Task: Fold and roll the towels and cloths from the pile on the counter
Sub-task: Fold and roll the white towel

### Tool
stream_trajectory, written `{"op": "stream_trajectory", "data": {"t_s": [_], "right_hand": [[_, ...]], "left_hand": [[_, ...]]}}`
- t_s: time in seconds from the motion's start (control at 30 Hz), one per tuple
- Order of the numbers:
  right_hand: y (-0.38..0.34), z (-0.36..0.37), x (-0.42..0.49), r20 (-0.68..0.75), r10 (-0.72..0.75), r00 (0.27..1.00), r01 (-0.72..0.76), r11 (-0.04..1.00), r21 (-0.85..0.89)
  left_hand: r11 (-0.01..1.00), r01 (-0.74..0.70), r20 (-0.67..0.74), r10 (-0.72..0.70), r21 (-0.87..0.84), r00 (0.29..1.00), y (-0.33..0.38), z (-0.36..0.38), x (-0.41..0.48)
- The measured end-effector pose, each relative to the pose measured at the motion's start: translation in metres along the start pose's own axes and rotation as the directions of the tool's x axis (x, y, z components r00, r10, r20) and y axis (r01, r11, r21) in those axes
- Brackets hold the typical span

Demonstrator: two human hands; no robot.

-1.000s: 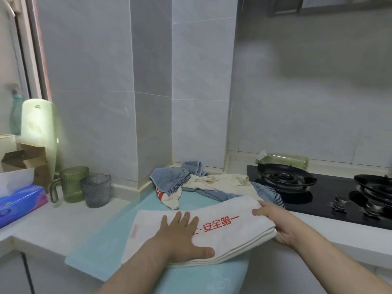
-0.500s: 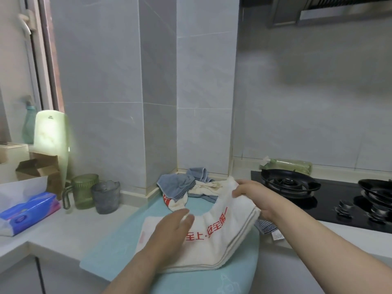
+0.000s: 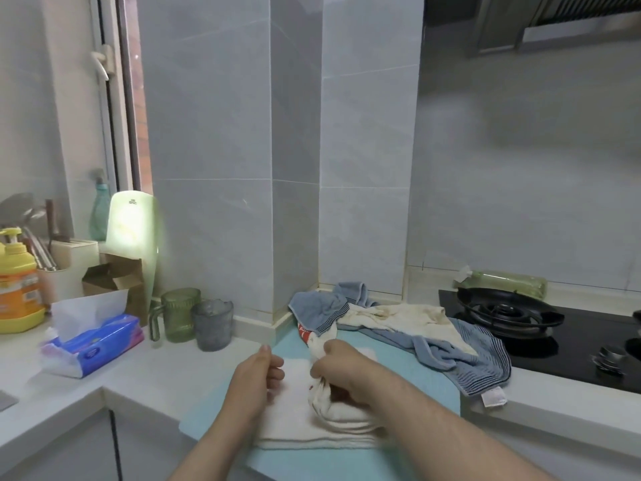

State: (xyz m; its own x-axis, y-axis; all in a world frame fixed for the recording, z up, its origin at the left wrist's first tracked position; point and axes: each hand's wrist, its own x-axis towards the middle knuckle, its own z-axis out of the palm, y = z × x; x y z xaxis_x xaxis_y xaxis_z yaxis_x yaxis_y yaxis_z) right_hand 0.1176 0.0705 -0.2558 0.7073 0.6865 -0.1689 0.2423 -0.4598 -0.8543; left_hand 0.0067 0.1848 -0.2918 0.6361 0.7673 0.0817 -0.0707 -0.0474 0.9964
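Note:
A white towel (image 3: 298,430) with red print lies folded on the light blue mat (image 3: 412,368) in front of me. My right hand (image 3: 341,374) grips the towel's right end, bunched and turned over onto the middle. My left hand (image 3: 258,374) stands on its edge over the towel's left part, thumb up, fingers loosely curled, with nothing visibly in it. Behind the mat is the pile: a blue towel (image 3: 321,307), a stained cream cloth (image 3: 399,317) and a blue striped towel (image 3: 475,362) that hangs toward the counter edge.
A black gas hob (image 3: 555,345) with a burner grate is to the right. Left on the white counter (image 3: 145,369) stand a green mug (image 3: 178,314), a grey cup (image 3: 212,324), a tissue pack (image 3: 93,345) and a yellow soap bottle (image 3: 17,289).
My right hand has brought the towel's right end over to the left onto the middle. My left hand has lifted its flat palm and now stands with curled fingers. The view has tilted up.

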Motion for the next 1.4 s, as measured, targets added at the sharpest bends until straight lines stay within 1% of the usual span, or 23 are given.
{"op": "stream_trajectory", "data": {"t_s": [0.07, 0.1, 0.17, 0.2, 0.27, 0.3, 0.33, 0.37, 0.4, 0.43, 0.47, 0.5, 0.57, 0.63, 0.67, 0.77, 0.83, 0.9, 0.97, 1.03, 1.17, 1.23, 1.4], "right_hand": [[0.005, 0.002, -0.003, 0.050, -0.003, 0.999, 0.005, 0.999, -0.052], [0.007, 0.001, -0.006, 0.106, -0.002, 0.994, 0.005, 0.999, -0.034], [0.010, -0.008, -0.011, 0.230, 0.007, 0.973, -0.028, 0.996, 0.087], [0.012, -0.015, -0.015, 0.269, 0.006, 0.963, -0.053, 0.984, 0.168], [0.015, -0.032, -0.022, 0.258, -0.020, 0.966, -0.050, 0.964, 0.260], [0.019, -0.040, -0.027, 0.200, -0.056, 0.978, 0.002, 0.965, 0.261], [0.026, -0.048, -0.031, 0.107, -0.104, 0.989, 0.079, 0.973, 0.215], [0.036, -0.055, -0.035, -0.004, -0.158, 0.987, 0.157, 0.982, 0.108], [0.048, -0.061, -0.040, -0.092, -0.218, 0.972, 0.214, 0.975, -0.052], [0.060, -0.065, -0.046, -0.133, -0.273, 0.953, 0.243, 0.948, -0.206], [0.072, -0.066, -0.051, -0.119, -0.318, 0.941, 0.267, 0.909, -0.322], [0.082, -0.065, -0.056, -0.074, -0.351, 0.934, 0.295, 0.870, -0.394], [0.097, -0.059, -0.061, -0.002, -0.386, 0.922, 0.345, 0.826, -0.445], [0.103, -0.053, -0.060, -0.007, -0.413, 0.911, 0.360, 0.803, -0.474], [0.104, -0.050, -0.060, -0.022, -0.433, 0.901, 0.365, 0.785, -0.501], [0.104, -0.045, -0.059, -0.041, -0.461, 0.886, 0.360, 0.742, -0.566], [0.105, -0.045, -0.060, -0.046, -0.467, 0.883, 0.355, 0.728, -0.586], [0.104, -0.045, -0.061, -0.054, -0.466, 0.883, 0.351, 0.732, -0.583], [0.101, -0.045, -0.063, -0.047, -0.447, 0.893, 0.342, 0.743, -0.575], [0.101, -0.045, -0.065, -0.040, -0.433, 0.901, 0.332, 0.745, -0.579], [0.104, -0.047, -0.067, -0.021, -0.453, 0.891, 0.353, 0.724, -0.593], [0.103, -0.047, -0.069, -0.013, -0.484, 0.875, 0.370, 0.685, -0.628], [0.095, -0.034, -0.072, 0.018, -0.546, 0.837, 0.431, 0.640, -0.636]], "left_hand": [[0.999, 0.054, 0.032, -0.054, 0.001, 0.998, -0.002, -0.002, 0.000], [0.997, 0.076, 0.049, -0.077, 0.022, 0.996, -0.002, -0.002, 0.000], [0.990, 0.088, 0.085, -0.098, 0.110, 0.992, -0.003, -0.002, 0.000], [0.982, 0.069, 0.109, -0.089, 0.178, 0.990, -0.003, -0.002, 0.001], [0.943, 0.006, 0.169, -0.066, 0.334, 0.983, -0.002, -0.001, 0.003], [0.919, -0.019, 0.196, -0.064, 0.394, 0.978, 0.000, 0.000, 0.003], [0.899, -0.040, 0.224, -0.066, 0.436, 0.972, 0.001, 0.001, 0.004], [0.880, -0.064, 0.254, -0.066, 0.471, 0.965, 0.004, 0.004, 0.005], [0.863, -0.092, 0.285, -0.062, 0.496, 0.956, 0.005, 0.007, 0.006], [0.851, -0.117, 0.309, -0.055, 0.512, 0.949, 0.007, 0.010, 0.006], [0.839, -0.137, 0.324, -0.050, 0.527, 0.945, 0.009, 0.014, 0.006], [0.814, -0.153, 0.331, -0.051, 0.561, 0.942, 0.010, 0.017, 0.006], [0.721, -0.183, 0.333, -0.069, 0.668, 0.940, 0.012, 0.023, 0.007], [0.682, -0.181, 0.333, -0.096, 0.708, 0.938, 0.014, 0.031, 0.009], [0.701, -0.167, 0.326, -0.098, 0.693, 0.940, 0.016, 0.034, 0.009], [0.836, -0.042, 0.235, -0.105, 0.547, 0.966, 0.018, 0.039, 0.012], [0.867, 0.057, 0.190, -0.172, 0.495, 0.967, 0.018, 0.038, 0.010], [0.887, 0.109, 0.216, -0.226, 0.450, 0.950, 0.016, 0.036, 0.011], [0.879, 0.106, 0.278, -0.259, 0.465, 0.925, 0.017, 0.036, 0.008], [0.880, 0.079, 0.294, -0.240, 0.468, 0.925, 0.016, 0.036, 0.006], [0.935, 0.081, 0.248, -0.174, 0.344, 0.953, 0.017, 0.028, 0.006], [0.933, 0.057, 0.245, -0.152, 0.355, 0.957, 0.018, 0.019, 0.006], [0.932, 0.126, 0.200, -0.203, 0.340, 0.958, 0.015, -0.005, 0.001]]}}
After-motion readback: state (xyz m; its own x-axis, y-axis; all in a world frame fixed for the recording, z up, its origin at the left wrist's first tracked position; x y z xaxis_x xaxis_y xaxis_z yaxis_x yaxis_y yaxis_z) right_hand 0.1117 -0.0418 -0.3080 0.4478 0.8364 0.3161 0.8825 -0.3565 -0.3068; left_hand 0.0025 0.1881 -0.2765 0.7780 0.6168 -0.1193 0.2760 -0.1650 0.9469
